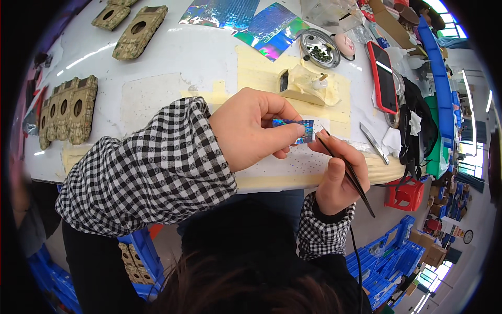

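Note:
My left hand (246, 125) pinches a small shiny holographic sheet (307, 125) between thumb and fingers, just above the near edge of the table. Slim black tweezers (357, 187) lie in my right hand (340, 170), with their tips close to the sheet's right side. Whether the tips touch the sheet I cannot tell. Tiny specks dot the white surface below my hands. Just beyond them stands a wedge-shaped block (300, 93) wrapped in pale tape, with a small white peg on top.
Camouflage-painted model tank hulls (78, 107) stand on the left, with others farther back. Larger holographic sheets (272, 31) lie at the back, beside a round metal dish (320, 64) of small dark green pieces. On the right are a red-cased phone (386, 78) and a metal blade-like tool (374, 142).

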The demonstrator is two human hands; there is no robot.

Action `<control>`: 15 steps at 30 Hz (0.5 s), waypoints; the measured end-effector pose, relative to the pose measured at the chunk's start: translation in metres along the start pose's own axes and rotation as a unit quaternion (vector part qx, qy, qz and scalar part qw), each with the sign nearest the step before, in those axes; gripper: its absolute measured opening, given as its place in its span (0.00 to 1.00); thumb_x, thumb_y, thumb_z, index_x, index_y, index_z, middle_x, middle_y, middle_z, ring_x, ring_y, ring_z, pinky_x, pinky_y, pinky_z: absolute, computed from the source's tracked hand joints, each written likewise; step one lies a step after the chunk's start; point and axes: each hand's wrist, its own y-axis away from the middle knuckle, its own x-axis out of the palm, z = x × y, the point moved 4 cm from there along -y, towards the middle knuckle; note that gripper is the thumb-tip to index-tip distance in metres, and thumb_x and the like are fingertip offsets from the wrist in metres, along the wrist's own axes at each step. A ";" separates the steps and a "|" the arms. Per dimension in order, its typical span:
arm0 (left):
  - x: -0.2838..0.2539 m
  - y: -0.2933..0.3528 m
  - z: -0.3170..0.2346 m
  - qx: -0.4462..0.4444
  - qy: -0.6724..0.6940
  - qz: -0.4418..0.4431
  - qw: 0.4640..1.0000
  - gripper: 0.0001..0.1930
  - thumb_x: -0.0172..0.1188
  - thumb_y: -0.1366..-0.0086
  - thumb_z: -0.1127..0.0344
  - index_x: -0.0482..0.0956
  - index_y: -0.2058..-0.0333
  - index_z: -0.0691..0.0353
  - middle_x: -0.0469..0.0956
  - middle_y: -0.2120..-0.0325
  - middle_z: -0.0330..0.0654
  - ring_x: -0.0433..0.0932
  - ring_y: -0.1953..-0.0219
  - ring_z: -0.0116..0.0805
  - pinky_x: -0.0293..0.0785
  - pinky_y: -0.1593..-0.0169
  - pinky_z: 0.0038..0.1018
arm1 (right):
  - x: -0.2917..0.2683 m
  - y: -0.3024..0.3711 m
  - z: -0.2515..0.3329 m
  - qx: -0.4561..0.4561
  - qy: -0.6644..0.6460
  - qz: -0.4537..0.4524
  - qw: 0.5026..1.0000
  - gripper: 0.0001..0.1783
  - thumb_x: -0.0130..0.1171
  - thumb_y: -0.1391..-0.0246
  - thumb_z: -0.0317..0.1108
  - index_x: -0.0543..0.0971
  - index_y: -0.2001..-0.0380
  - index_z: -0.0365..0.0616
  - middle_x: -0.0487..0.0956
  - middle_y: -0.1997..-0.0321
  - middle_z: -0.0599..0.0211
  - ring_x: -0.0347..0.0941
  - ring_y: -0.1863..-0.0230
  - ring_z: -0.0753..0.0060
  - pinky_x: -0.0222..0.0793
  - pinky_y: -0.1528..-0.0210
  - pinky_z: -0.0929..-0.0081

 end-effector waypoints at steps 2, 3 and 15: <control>0.000 0.000 -0.001 -0.006 0.000 0.001 1.000 0.12 0.60 0.38 0.66 0.75 0.62 0.70 0.77 0.72 0.39 0.75 0.72 0.22 0.75 0.65 0.19 | -0.002 0.000 -0.001 -0.015 0.005 -0.003 1.000 0.16 0.58 0.43 0.32 0.74 0.58 0.28 0.81 0.61 0.48 0.80 0.58 0.61 0.70 0.46 0.65; 0.000 0.000 -0.001 -0.010 0.003 -0.003 1.000 0.12 0.60 0.38 0.65 0.76 0.62 0.69 0.77 0.72 0.39 0.75 0.72 0.22 0.75 0.65 0.19 | -0.002 0.000 -0.001 -0.023 0.007 -0.004 1.000 0.16 0.58 0.43 0.32 0.74 0.58 0.28 0.81 0.61 0.49 0.80 0.58 0.61 0.70 0.47 0.65; -0.003 0.000 -0.003 -0.022 0.002 -0.038 0.999 0.11 0.60 0.38 0.65 0.76 0.64 0.69 0.77 0.73 0.38 0.75 0.73 0.22 0.75 0.67 0.20 | 0.008 -0.006 0.015 -0.178 0.209 0.084 0.958 0.17 0.67 0.56 0.31 0.80 0.59 0.41 0.79 0.66 0.63 0.77 0.62 0.64 0.71 0.47 0.56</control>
